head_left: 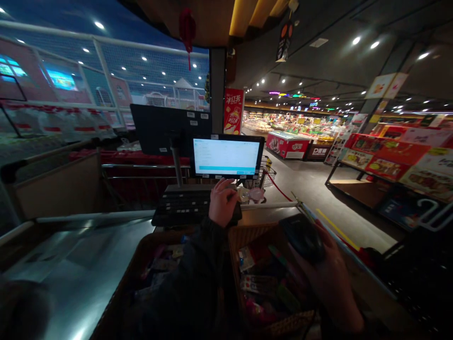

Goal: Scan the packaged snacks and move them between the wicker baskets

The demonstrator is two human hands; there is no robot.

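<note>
My left hand (pixel 222 204) reaches forward in a dark sleeve and rests on the right end of a black keyboard (pixel 184 205), fingers bent down onto the keys and holding nothing. Just behind it stands a lit cash-register screen (pixel 226 157). My right hand (pixel 327 276) is low at the right, closed around a black handheld scanner (pixel 303 236) that points forward. Beneath both arms sits a wicker basket (pixel 290 323) with several small coloured packets (pixel 260 283) in it.
A steel counter top (pixel 71 264) spreads out at the lower left. The dark back of a second monitor (pixel 166 126) rises on a pole behind the keyboard. A shop aisle (pixel 311 189) runs ahead on the right, past shelves of goods (pixel 396 160) and a red freezer chest (pixel 287 144).
</note>
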